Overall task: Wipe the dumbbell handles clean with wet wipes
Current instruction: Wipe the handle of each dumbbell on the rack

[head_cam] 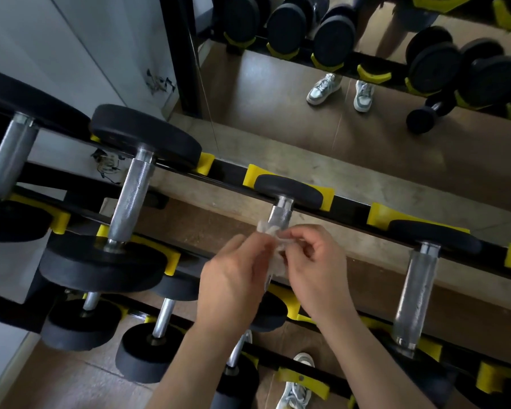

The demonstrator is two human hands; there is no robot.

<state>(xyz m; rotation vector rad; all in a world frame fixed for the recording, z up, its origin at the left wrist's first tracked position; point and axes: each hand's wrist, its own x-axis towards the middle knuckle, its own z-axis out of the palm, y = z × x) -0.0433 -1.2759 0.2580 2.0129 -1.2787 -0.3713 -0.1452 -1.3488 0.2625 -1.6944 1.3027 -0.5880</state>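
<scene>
A crumpled white wet wipe [273,240] is held between both hands above the middle dumbbell's knurled steel handle [280,215]. My left hand [233,276] grips the wipe from the left; my right hand [316,261] pinches it from the right with thumb and fingertips. The hands hide most of that handle. A larger dumbbell with a long steel handle [132,196] lies to the left, and another handle [416,293] lies to the right, all on the black rack's top tier.
The rack [351,208] has black rails and yellow cradles [379,215]. Smaller dumbbells [148,349] sit on a lower tier. A wall mirror [366,84] behind reflects the rack and a person's shoes. A white wall [56,54] is at the left.
</scene>
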